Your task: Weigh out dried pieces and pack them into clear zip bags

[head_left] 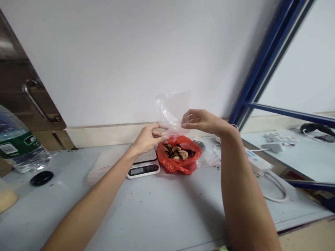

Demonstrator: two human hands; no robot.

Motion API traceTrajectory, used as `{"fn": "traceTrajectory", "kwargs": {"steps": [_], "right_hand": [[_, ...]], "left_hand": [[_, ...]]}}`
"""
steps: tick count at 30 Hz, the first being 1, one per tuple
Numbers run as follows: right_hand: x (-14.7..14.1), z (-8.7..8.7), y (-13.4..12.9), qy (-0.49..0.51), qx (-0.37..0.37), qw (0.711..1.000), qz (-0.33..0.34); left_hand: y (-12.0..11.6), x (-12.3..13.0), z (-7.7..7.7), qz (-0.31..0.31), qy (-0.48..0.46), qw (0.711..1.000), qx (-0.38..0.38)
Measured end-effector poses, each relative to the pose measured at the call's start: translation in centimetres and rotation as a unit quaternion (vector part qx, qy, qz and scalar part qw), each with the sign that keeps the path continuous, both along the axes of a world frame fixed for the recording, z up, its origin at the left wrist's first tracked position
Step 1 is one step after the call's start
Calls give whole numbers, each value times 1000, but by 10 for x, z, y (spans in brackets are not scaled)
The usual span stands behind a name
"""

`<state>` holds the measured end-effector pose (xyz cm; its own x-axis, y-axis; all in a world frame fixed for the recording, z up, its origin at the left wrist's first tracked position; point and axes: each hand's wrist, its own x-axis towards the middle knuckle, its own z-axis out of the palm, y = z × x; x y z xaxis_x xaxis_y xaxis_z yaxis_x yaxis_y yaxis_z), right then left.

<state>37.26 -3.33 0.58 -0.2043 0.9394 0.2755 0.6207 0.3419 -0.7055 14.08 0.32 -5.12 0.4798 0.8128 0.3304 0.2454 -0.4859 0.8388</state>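
Both my hands hold a clear plastic bag [171, 108] up in front of the wall, its open-looking edge near my fingers. My left hand [150, 137] pinches the bag's lower left side, above a white kitchen scale [143, 170] with a small display. From the right, my right hand [197, 121] grips the bag's other side with curled fingers. Just below the bag sits a red plastic bag [178, 167], gaping open. Dried brown and pale slices [178, 152], perhaps mushrooms, lie inside it.
A stack of flat clear bags [101, 165] lies left of the scale. At the far left stand a large water bottle [23, 146] and a black round lid [42, 178]. To the right are a white power strip [258, 162] with its cable and a blue metal frame [261, 62].
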Motion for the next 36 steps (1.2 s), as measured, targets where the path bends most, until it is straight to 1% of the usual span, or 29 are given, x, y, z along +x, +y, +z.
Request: {"fn": "traceTrajectory", "kwargs": {"steps": [3,4,6,9,10,11,13,16,18,22,26,28,29,30,32,33,34,35,36], "right_hand": [[-5,-4,4,50,-21,997,48],[-7,-5,5,64,-22,996,55],[-9,-5,7,74,-15,995,62],[-10,-2,6,18,-24,997,69],[-11,0,5,-10,-33,997,75],[-12,1,3,-30,-40,995,82],[-16,4,1,-35,-43,994,97],[-29,5,1,35,-15,994,101],[-40,3,3,85,22,993,81],[-66,-8,12,140,90,985,46],[-99,-25,20,127,135,982,21],[-117,-33,24,110,183,977,15],[-127,-36,27,100,221,970,8],[-138,-39,30,90,270,959,-1],[-161,-43,34,55,374,926,-18],[-173,-44,35,23,414,910,-20],[-186,-46,35,-23,438,898,-13],[-198,-48,33,-82,445,892,5],[-210,-51,30,-151,432,888,32]], "left_hand": [[-2,-2,5,-22,-14,1000,-13],[-1,-4,7,-18,-13,1000,-16],[3,-10,12,11,-35,999,-20],[12,-28,20,69,-137,988,-3],[14,-35,24,77,-162,984,9],[16,-42,27,72,-165,983,20],[16,-54,32,43,-113,992,33],[14,-65,38,5,-11,999,43],[12,-70,42,-2,7,999,54],[7,-90,52,-17,34,997,68],[2,-121,61,-17,112,992,54],[2,-137,63,8,149,988,42],[2,-145,63,32,161,986,41],[3,-153,63,63,170,982,43],[5,-169,62,135,192,971,50],[6,-177,61,170,205,962,52],[7,-186,59,200,221,953,49],[8,-194,57,223,236,945,43],[9,-203,55,239,249,938,33]]}}
